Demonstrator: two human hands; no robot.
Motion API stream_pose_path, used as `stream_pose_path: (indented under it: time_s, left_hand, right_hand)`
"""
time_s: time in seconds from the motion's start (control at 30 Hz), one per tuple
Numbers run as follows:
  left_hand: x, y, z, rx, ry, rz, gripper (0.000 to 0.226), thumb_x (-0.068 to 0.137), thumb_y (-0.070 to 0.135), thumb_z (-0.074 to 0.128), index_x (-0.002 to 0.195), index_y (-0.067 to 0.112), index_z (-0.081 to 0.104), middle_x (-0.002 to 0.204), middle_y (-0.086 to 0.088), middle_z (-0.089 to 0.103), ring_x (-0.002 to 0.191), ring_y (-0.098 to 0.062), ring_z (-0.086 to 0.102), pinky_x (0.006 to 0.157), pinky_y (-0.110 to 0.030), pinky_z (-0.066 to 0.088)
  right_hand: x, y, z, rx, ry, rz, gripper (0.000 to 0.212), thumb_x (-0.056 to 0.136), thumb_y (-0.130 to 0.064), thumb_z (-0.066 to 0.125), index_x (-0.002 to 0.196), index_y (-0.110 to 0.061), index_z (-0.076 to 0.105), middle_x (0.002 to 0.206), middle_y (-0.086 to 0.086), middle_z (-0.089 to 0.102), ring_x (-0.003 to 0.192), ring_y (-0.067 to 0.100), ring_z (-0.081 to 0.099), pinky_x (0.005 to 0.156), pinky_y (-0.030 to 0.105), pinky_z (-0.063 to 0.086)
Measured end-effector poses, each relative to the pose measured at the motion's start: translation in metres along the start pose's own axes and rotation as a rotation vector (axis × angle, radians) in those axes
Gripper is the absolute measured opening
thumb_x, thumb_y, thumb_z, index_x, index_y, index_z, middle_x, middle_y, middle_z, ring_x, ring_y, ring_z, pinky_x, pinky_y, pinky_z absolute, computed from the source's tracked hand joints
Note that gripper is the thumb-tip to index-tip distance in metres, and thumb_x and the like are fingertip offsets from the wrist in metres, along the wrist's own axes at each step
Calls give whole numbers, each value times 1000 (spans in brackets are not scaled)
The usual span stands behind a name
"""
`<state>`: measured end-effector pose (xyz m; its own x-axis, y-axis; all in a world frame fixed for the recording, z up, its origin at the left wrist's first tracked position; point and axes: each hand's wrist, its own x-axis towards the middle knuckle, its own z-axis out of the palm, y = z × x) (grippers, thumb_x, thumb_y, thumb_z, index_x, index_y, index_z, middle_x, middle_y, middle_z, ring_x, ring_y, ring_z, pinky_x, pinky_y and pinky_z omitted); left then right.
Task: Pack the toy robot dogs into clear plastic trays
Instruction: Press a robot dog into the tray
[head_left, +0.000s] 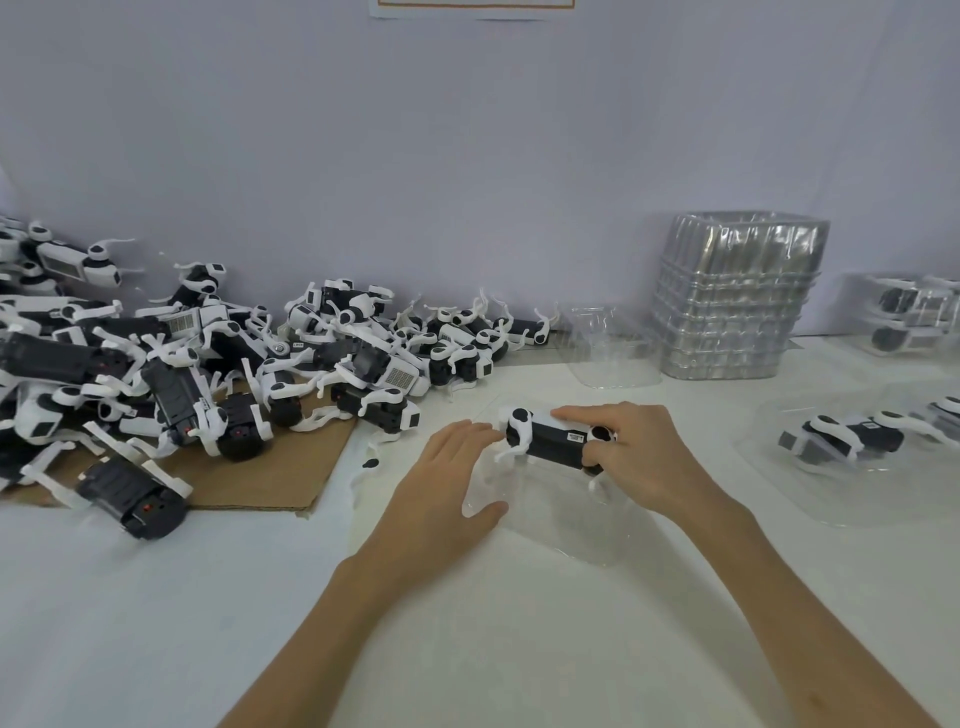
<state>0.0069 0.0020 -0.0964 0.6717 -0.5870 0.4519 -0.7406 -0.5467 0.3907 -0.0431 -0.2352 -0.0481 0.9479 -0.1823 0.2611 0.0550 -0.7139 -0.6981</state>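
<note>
The toy robot dog (553, 441) lies on its side over the clear tray (561, 525) at the middle of the tabletop (156, 597). The right grip (639, 457) is curled round 1 end of it. The left grip (441, 493) is relaxed, fingertips at the other end, thumb on the tray. Seating the dog looks to be the step in hand; next it likely needs pressing down until the legs settle. Loose dogs (208, 364) are piled to the left.
</note>
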Motion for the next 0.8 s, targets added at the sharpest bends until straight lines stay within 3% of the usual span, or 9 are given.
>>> stream_pose_path:
  time_s: [0.07, 0.13, 0.2, 0.27, 0.4, 0.5, 0.63, 0.73, 0.8]
  left_hand:
    - [0, 1, 0, 21, -12, 10, 72, 90, 35, 70, 152, 31, 34, 156, 16, 33, 148, -5, 16, 110, -4, 10]
    - [0, 2, 0, 31, -17, 23, 73, 92, 38, 67, 154, 37, 29, 157, 17, 31, 148, -5, 14, 114, -14, 17]
    - [-1, 3, -1, 29, -13, 28, 70, 93, 40, 65, 154, 39, 30, 157, 16, 32, 148, -7, 15, 116, -21, 23]
    - [-2, 3, -1, 30, -6, 30, 66, 94, 41, 64, 153, 39, 33, 156, 16, 34, 147, -7, 17, 116, -23, 25]
    - [-1, 3, 0, 36, 27, 39, 52, 94, 40, 64, 144, 37, 48, 147, 19, 44, 142, -7, 24, 109, -17, 24]
    - [-1, 3, 2, 43, 33, 31, 48, 94, 39, 64, 140, 35, 51, 144, 21, 45, 141, -5, 24, 106, -12, 22]
    - [1, 2, 3, 28, 34, 19, 44, 94, 37, 66, 136, 27, 56, 145, 18, 46, 143, -4, 22, 105, -1, 13]
    - [3, 1, 1, 31, 48, -4, 38, 94, 34, 66, 128, 20, 59, 144, 14, 49, 143, -8, 26, 112, -13, 22]
    - [3, -1, 0, 46, 58, -13, 37, 94, 32, 66, 129, 20, 60, 141, 17, 50, 141, -9, 28, 113, -21, 28]
  right_hand:
    - [0, 1, 1, -39, -13, 5, 56, 78, -4, 60, 116, -43, 72, 86, -4, 73, 69, 2, 60, 55, 10, 45]
    - [0, 2, 1, -75, -32, 24, 54, 80, -8, 61, 119, -44, 71, 96, -5, 74, 83, 8, 61, 73, 19, 52]
    - [0, 1, 2, -99, -43, 17, 54, 81, -8, 60, 122, -42, 70, 98, -6, 72, 91, 13, 59, 86, 27, 51]
    - [0, 1, 2, -139, -58, -6, 54, 83, -7, 59, 125, -39, 69, 94, -7, 69, 92, 16, 56, 89, 30, 47]
    - [0, 1, 1, -166, -87, 4, 54, 86, -6, 53, 125, -40, 69, 89, -11, 64, 101, 21, 52, 98, 34, 42]
    - [-1, 0, 1, -194, -96, -17, 54, 88, -7, 50, 126, -41, 68, 88, -15, 61, 99, 15, 51, 102, 36, 39]
    - [-1, 0, 3, -196, -91, -50, 56, 90, -7, 50, 131, -41, 63, 98, -19, 58, 100, 11, 51, 104, 40, 38]
    - [-1, 0, 13, -141, 82, -89, 53, 82, -7, 62, 126, -36, 67, 119, -15, 58, 111, 10, 43, 104, 37, 37]
    - [-2, 0, 16, -90, 244, -79, 48, 74, -9, 70, 115, -35, 69, 118, -15, 55, 110, 8, 40, 99, 35, 39]
